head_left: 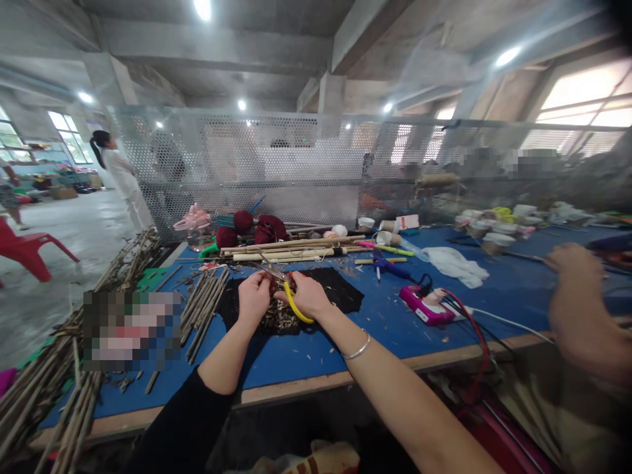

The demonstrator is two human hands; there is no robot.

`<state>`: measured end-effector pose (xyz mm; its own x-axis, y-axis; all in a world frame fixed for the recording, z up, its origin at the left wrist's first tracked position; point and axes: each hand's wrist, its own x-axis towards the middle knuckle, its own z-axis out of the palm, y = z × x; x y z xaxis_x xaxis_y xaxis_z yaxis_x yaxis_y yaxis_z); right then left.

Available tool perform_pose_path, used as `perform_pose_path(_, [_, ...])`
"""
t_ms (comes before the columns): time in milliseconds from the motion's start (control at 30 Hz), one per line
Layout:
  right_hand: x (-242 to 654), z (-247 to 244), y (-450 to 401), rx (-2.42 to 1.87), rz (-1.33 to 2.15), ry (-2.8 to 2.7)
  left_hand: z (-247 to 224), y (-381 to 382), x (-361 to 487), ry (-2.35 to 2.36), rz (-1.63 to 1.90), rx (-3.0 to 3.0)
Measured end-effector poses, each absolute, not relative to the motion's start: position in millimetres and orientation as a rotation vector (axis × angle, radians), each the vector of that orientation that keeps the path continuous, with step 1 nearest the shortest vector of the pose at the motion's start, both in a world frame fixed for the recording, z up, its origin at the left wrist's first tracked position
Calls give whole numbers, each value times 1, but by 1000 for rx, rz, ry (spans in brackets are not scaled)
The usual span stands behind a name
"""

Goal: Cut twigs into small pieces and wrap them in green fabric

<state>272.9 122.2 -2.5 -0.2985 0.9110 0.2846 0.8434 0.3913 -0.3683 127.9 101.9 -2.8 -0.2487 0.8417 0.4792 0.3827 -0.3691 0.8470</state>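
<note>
Over a black cloth [345, 289] strewn with brown chips [281, 320], my two hands are close together. My right hand [307, 296] is closed around scissors with a yellow handle [296, 307]; their metal blades point up and to the left. My left hand [255, 297] is closed beside the blades, its fingers pinching something small that I cannot make out. Left of the cloth lies a row of cut sticks [203, 306] on the blue table [316, 359].
Long sticks [296, 250], dark red balls [243, 222] and a blue glue gun [390, 266] lie farther back. A pink power strip [427, 308] with cables is at the right, near another person's arm [582, 309]. Branches [44, 401] are piled at the left edge.
</note>
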Motion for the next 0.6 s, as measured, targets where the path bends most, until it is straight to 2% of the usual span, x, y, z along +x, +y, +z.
perform_pose_path(300, [275,-6,124,-1454,285,-2206,-6,106,126,1445,1598,1575])
perform_pose_path(600, [271,1,118,-1431,145,-2163,-3,102,128,1464,1604,1686])
